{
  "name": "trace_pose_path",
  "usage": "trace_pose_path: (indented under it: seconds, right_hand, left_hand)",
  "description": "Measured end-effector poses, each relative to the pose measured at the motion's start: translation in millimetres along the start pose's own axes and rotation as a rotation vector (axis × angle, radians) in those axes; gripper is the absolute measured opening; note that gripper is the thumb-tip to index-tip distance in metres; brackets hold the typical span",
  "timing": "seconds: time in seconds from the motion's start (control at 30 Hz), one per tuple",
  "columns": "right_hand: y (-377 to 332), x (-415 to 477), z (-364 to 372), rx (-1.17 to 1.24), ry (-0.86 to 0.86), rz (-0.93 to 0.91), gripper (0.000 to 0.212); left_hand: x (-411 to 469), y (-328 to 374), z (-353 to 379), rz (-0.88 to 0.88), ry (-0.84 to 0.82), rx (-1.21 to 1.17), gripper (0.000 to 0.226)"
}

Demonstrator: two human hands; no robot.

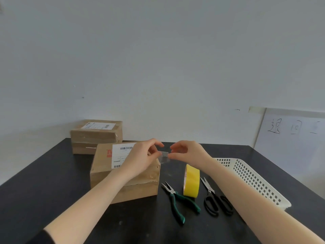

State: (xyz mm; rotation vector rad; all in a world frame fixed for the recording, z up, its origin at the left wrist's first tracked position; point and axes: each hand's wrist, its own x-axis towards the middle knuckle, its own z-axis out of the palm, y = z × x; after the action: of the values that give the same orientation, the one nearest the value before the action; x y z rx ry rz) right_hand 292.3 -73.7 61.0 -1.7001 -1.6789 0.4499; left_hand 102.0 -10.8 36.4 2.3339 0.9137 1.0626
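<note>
A black table point(52, 182) is set against a pale, bare wall point(158, 59), and a white sheet point(290, 134) with handwritten characters is seen leaning at the far right. A short strip of clear tape point(164, 156) is held up above the table, just off the right far corner of the nearer cardboard box point(105, 173). Its left end is pinched between the thumb and fingertips of the left hand point(142, 155), and its right end is pinched in the same way by the right hand point(186, 152); the remaining fingers of both hands are loosely curled. A white shipping label point(121, 155) is stuck to the top of that box. A second cardboard box point(95, 136), also labelled, is placed behind it at the far left, by the wall. To the right of the nearer box, green-handled pliers point(177, 199), a yellow tape roll point(191, 182) stood on its edge and black-handled scissors point(214, 199) are laid side by side. A white perforated basket point(255, 178) is set at the right edge of the table.
</note>
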Motion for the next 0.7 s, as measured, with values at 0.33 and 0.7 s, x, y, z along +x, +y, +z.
trace_pose_path:
  seconds: [0.33,0.7]
  right_hand:
    - [-22,18,30,0.112,-0.028,-0.049,0.013]
    - [-49,34,55,0.224,-0.013,-0.046,0.008]
  left_hand:
    - [-9,-9,-33,-0.016,0.054,0.003,0.019]
    - [-40,-46,-90,-0.140,0.216,0.030,0.017]
